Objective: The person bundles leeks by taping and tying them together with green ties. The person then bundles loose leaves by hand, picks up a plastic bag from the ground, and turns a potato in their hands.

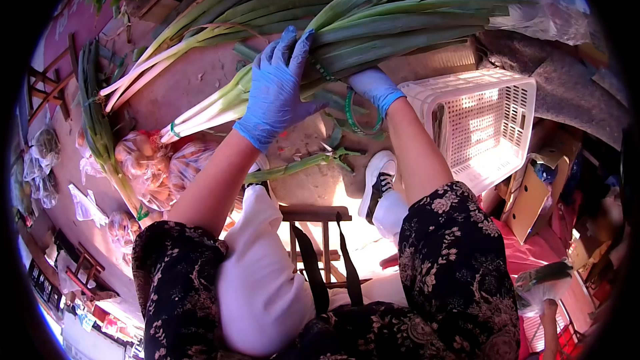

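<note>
A thick bundle of leeks (407, 23) lies across in front of me, dark green leaves to the right and white ends to the left. A green band (173, 129) circles the white ends. My left hand (277, 90), in a blue glove, rests over the stalks with its fingers spread and thumb apart. At the lower edge of the leaves is my gloved right hand (375, 87), its fingers partly hidden and closed at a green tie (352, 119). Part of this tie runs against the bundle between my hands, and its loop hangs below my right hand.
A white plastic crate (483, 93) stands at right. More leeks (153, 60) lie at the back left. Bagged onions (140, 157) sit on the left. Below are a loose leek leaf (293, 168) and a small wooden stool (313, 213). Clear plastic (533, 0) lies at the upper right.
</note>
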The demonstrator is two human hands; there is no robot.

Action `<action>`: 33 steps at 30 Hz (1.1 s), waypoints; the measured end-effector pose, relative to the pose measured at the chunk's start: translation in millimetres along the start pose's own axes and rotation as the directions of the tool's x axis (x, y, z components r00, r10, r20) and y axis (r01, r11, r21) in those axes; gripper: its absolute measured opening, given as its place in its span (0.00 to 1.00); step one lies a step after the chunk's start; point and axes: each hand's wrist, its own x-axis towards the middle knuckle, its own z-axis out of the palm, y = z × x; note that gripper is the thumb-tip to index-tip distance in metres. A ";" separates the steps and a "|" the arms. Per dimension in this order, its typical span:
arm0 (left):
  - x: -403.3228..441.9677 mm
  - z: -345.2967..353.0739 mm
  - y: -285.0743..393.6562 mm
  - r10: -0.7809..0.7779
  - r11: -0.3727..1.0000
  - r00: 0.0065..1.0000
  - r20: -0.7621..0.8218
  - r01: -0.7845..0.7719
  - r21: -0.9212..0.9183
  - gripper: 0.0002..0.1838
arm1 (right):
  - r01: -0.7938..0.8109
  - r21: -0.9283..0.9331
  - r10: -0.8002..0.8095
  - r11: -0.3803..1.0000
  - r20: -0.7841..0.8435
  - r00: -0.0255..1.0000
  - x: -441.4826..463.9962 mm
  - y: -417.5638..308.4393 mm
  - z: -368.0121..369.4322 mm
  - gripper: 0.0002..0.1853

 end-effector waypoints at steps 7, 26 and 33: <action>22.9 48.2 -23.0 -0.167 0.981 0.983 0.072 0.159 0.112 0.58 | 0.229 0.003 -0.225 0.974 -0.175 0.959 16.0 17.1 28.0 0.27; 25.8 124.8 -76.1 -0.285 0.958 0.872 0.399 0.265 0.105 0.42 | 0.091 0.850 0.231 0.518 -0.242 0.942 -2.8 40.5 130.3 0.23; 26.2 118.7 -78.3 -0.310 0.950 0.879 0.364 0.301 0.083 0.39 | 0.231 0.664 0.072 0.711 -0.395 0.916 11.5 63.8 133.2 0.22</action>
